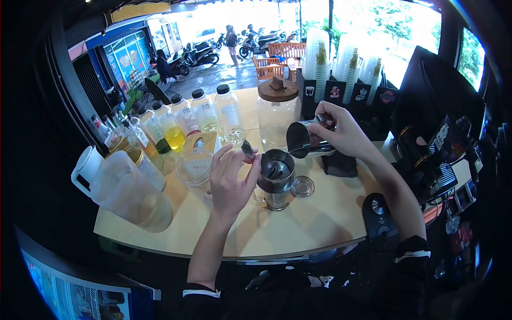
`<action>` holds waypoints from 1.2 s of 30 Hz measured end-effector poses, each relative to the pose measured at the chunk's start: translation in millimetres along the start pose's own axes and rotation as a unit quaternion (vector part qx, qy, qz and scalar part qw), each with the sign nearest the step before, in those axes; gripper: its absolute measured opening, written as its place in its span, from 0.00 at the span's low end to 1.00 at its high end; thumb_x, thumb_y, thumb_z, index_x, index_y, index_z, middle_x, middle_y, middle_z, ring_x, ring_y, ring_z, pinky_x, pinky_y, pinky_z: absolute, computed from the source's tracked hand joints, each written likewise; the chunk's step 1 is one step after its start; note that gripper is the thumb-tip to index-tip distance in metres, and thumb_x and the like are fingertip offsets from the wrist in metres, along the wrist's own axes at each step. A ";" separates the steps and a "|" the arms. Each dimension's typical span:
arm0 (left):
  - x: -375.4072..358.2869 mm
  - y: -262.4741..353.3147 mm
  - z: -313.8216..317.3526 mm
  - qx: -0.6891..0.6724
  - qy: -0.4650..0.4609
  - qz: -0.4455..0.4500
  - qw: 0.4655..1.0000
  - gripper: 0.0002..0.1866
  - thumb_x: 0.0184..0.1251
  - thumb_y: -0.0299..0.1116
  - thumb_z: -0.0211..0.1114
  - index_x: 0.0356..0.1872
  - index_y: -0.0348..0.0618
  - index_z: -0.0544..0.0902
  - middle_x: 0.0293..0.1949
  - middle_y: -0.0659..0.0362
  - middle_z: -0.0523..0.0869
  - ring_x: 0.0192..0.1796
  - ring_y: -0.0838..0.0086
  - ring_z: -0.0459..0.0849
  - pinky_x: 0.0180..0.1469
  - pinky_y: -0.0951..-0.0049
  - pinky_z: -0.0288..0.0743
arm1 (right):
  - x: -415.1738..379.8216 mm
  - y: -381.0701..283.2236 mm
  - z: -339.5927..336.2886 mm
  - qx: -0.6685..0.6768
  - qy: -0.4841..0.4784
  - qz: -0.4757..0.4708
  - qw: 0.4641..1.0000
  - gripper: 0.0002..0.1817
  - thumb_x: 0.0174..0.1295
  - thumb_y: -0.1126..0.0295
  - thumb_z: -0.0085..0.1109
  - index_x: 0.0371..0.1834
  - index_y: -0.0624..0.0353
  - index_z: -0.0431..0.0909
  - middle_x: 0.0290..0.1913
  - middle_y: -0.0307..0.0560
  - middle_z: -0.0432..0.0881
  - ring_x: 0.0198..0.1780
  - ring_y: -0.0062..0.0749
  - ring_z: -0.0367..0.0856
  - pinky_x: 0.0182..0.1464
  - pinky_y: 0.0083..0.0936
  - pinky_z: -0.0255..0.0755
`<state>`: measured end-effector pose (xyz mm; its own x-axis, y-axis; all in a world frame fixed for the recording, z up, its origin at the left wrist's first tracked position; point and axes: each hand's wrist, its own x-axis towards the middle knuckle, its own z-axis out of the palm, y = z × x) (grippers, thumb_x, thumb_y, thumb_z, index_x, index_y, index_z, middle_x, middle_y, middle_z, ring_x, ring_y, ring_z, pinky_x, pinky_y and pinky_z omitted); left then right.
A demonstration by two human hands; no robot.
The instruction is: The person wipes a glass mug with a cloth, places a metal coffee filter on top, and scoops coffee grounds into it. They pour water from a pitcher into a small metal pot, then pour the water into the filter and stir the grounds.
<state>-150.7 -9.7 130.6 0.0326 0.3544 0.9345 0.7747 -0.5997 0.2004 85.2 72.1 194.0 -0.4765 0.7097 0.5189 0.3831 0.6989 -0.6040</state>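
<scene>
My right hand (338, 128) grips a shiny metal pitcher (300, 141) and holds it tilted, its mouth toward the left. The pitcher's lip is just above a metal drip filter (277, 169), which rests on a glass mug (277, 199) on the counter. Liquid shows dark inside the filter; whether any is flowing from the pitcher is hard to see. My left hand (233, 178) is at the filter's left side, thumb and fingers closed on a small, dark, shiny metal piece (248, 149) whose kind I cannot make out. A round metal lid (303, 186) lies right of the mug.
Behind the filter stands a large glass jar (278, 114) with a wooden lid. Bottles (206, 109) line the left back. A plastic pitcher (128, 186) stands front left, a clear container (193, 167) beside my left hand. Cup stacks (346, 66) and a black scale-like device (378, 213) are right.
</scene>
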 end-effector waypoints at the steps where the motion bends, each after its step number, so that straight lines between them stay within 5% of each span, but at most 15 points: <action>1: 0.0 0.2 -0.1 0.001 0.000 0.000 1.000 0.06 0.54 0.24 0.68 0.32 0.44 0.80 0.23 0.64 0.82 0.29 0.74 0.82 0.55 0.63 0.71 | -0.5 -0.8 0.2 0.000 0.000 0.000 1.000 0.11 0.58 0.70 0.62 0.32 0.65 0.69 0.22 0.37 0.70 0.25 0.15 0.64 0.27 0.19 0.62; 36: 1.0 1.2 -2.0 0.004 0.002 0.002 1.000 0.06 0.54 0.24 0.68 0.32 0.44 0.80 0.25 0.64 0.83 0.30 0.74 0.83 0.55 0.63 0.71 | 7.5 -3.0 5.3 -0.005 0.006 0.007 1.000 0.12 0.58 0.70 0.62 0.30 0.65 0.68 0.21 0.35 0.65 0.25 0.16 0.59 0.27 0.19 0.59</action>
<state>-151.0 -11.5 132.3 0.0330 0.3497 0.9363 0.7802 -0.5945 0.1946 76.3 74.9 196.5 -0.4620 0.7206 0.5170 0.3978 0.6894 -0.6054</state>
